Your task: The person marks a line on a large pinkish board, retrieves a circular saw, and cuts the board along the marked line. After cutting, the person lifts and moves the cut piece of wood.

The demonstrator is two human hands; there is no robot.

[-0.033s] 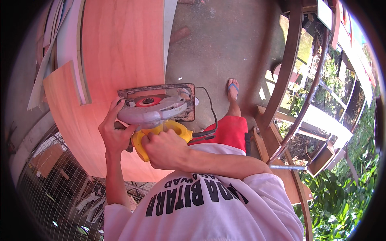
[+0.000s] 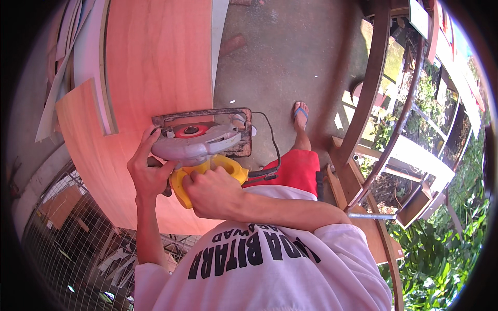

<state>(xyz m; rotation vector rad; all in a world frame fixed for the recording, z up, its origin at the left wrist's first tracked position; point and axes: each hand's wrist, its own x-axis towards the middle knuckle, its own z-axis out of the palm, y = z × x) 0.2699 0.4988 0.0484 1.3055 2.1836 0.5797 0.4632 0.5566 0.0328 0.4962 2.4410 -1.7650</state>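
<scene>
A circular saw with a grey blade guard, yellow handle and dark, worn base plate rests on a reddish plywood sheet near its right edge. My right hand is wrapped round the yellow handle. At the saw's left end, my left hand grips the front part, its fingers on the housing and thumb beside the yellow body. A red-centred disc shows at the guard. The blade's cutting edge is hidden. From the handle's right end a black cord loops up and over the base plate.
More boards lean at the far left. Wire mesh stands at the lower left. On the right are a wooden frame and a metal rail, with plants beyond. My sandalled foot stands on the concrete floor.
</scene>
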